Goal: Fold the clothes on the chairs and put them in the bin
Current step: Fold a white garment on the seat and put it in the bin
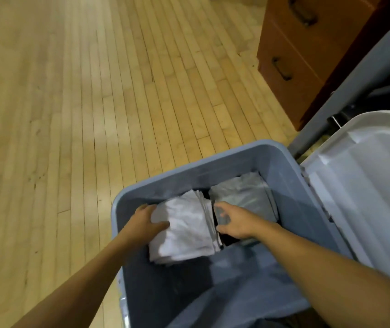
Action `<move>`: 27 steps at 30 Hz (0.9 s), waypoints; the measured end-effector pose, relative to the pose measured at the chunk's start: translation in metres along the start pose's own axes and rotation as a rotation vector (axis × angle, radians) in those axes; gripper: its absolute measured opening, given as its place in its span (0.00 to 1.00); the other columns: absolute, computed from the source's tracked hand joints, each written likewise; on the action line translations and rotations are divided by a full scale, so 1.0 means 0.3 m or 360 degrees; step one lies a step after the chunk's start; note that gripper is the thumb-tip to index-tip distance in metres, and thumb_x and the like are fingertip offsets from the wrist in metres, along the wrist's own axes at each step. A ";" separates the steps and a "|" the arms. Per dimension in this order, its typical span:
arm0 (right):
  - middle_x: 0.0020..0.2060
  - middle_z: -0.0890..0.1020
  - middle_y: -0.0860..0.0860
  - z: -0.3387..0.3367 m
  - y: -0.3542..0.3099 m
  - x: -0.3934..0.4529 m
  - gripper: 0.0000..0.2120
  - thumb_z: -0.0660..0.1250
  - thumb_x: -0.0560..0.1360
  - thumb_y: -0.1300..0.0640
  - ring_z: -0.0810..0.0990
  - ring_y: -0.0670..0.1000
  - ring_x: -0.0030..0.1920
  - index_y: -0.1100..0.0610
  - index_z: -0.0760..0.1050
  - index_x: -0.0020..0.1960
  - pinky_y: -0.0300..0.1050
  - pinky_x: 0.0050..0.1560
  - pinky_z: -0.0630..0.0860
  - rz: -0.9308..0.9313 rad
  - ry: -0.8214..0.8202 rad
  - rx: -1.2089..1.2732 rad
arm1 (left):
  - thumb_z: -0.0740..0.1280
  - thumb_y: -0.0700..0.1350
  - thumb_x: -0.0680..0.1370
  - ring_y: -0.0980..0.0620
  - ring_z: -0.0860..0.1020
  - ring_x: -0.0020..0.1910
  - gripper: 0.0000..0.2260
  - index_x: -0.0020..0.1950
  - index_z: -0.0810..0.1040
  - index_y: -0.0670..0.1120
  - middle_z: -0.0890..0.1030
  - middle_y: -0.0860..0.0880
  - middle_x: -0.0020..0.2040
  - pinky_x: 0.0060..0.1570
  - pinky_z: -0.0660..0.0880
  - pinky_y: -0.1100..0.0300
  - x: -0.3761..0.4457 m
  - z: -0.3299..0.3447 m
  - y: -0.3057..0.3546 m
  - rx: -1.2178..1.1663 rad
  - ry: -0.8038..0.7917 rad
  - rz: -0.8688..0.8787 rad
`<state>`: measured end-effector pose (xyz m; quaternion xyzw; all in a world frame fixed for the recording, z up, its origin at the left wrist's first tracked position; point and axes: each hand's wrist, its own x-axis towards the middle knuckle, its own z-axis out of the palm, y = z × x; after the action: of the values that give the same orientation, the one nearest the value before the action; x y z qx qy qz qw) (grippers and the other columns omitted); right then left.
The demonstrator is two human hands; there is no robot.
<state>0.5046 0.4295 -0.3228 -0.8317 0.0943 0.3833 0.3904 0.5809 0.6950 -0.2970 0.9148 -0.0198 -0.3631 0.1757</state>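
Inside the blue bin, a folded white garment was gripped at its left edge by the left hand, thumb on top, apparently to seat it squarely. Beside it, a folded grey garment was touched by the spread, straight fingers of the right hand, probably to keep the two piles apart. A white lid leaned at the bin's right.

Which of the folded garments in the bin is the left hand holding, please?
The white folded garment on the bin's left side; the left hand grips its edge. The grey one lies under the right hand.
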 end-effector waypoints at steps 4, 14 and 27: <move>0.57 0.80 0.47 -0.042 -0.092 -0.080 0.25 0.68 0.79 0.51 0.80 0.51 0.58 0.50 0.68 0.74 0.49 0.62 0.76 -0.0039 0.0077 0.0180 | 0.73 0.49 0.78 0.47 0.73 0.68 0.27 0.75 0.70 0.47 0.72 0.46 0.73 0.65 0.72 0.55 -0.064 -0.043 0.082 -0.0106 0.0089 0.0162; 0.50 0.84 0.45 -0.081 -0.367 -0.489 0.05 0.69 0.78 0.53 0.82 0.45 0.52 0.48 0.81 0.53 0.48 0.57 0.80 -0.0343 0.0692 0.0367 | 0.71 0.45 0.79 0.52 0.84 0.43 0.09 0.57 0.84 0.44 0.86 0.48 0.46 0.47 0.82 0.51 -0.436 -0.223 0.243 -0.0448 0.0286 0.0581; 0.34 0.83 0.47 -0.078 -0.364 -1.320 0.04 0.70 0.78 0.61 0.79 0.42 0.34 0.54 0.81 0.45 0.37 0.38 0.75 -0.0548 0.1589 0.0654 | 0.68 0.39 0.82 0.57 0.79 0.30 0.11 0.39 0.81 0.43 0.81 0.51 0.29 0.34 0.77 0.62 -1.066 -0.218 0.729 -0.0539 0.0014 0.1524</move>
<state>0.2949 0.4303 0.0314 -0.8223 0.2032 -0.1518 0.5093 0.4097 0.5625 0.0307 0.7634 -0.3771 -0.2360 0.4684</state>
